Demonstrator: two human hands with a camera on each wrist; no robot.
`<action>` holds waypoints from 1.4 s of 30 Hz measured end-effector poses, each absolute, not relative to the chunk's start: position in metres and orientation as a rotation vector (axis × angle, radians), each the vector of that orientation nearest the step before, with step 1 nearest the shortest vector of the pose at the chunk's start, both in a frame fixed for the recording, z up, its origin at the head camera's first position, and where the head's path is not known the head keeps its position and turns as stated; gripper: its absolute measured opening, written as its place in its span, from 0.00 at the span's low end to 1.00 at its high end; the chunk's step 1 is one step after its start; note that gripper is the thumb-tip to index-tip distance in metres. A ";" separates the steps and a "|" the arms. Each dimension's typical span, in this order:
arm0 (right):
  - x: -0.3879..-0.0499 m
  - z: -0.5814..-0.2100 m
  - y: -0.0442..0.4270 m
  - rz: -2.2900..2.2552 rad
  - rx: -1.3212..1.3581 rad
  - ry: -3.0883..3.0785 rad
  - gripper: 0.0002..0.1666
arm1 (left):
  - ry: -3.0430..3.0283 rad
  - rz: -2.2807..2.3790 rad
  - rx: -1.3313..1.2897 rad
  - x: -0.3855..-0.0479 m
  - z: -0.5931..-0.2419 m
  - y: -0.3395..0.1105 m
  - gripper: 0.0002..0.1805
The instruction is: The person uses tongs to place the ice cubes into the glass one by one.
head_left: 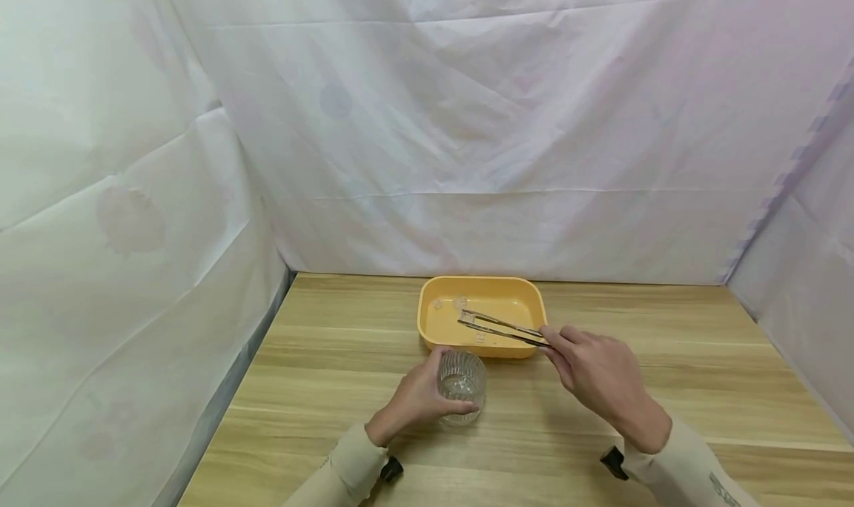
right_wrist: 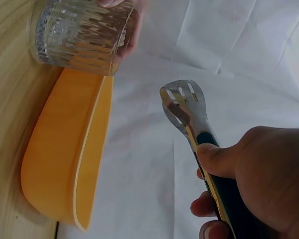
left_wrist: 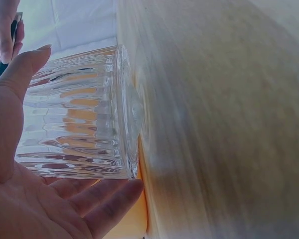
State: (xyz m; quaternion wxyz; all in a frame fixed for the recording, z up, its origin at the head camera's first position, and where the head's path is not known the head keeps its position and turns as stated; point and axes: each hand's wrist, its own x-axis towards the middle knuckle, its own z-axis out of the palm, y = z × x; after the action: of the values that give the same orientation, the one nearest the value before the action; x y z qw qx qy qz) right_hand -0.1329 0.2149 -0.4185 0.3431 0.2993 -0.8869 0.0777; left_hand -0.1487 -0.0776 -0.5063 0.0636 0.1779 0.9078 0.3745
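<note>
Left hand [head_left: 416, 397] around a ribbed glass [head_left: 462, 385], right hand [head_left: 603, 372] holding tongs [head_left: 502, 333] over a yellow tray [head_left: 508, 307]
Nearest the person, two pale sleeves [head_left: 343, 468] reach in over the wood-grain counter [head_left: 320, 388], with a dark block [head_left: 391, 468] at each wrist. The left grip curls about the clear glass, thumb on one side and fingers on the other; the glass is upright or nearly so, just in front of the tray, though I can't tell whether its base touches the wood. To its right, the right grip pinches the tongs between thumb and fingers, their tips slightly apart above the tray. Small clear pieces [head_left: 480, 337] lie inside, toward the tray's left half. Behind it all hangs a wrinkled, pale sheet [head_left: 467, 121]
</note>
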 end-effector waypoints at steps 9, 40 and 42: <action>-0.125 -0.419 0.213 0.237 0.795 -2.307 0.30 | 2.748 1.136 0.565 -0.151 -0.502 -0.078 0.56; -0.112 -0.432 0.210 0.268 0.876 -2.416 0.10 | 2.752 1.116 0.538 -0.149 -0.503 -0.078 0.58; -0.111 -0.433 0.210 0.262 0.880 -2.431 0.11 | 2.749 1.119 0.542 -0.149 -0.504 -0.078 0.58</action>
State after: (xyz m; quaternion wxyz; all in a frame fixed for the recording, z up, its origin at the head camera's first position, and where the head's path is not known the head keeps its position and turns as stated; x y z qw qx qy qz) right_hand -0.1112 0.2105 -0.4326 0.2680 0.3262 -0.9013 0.0973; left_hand -0.1486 -0.0784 -0.5039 0.0621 0.1793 0.9094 0.3700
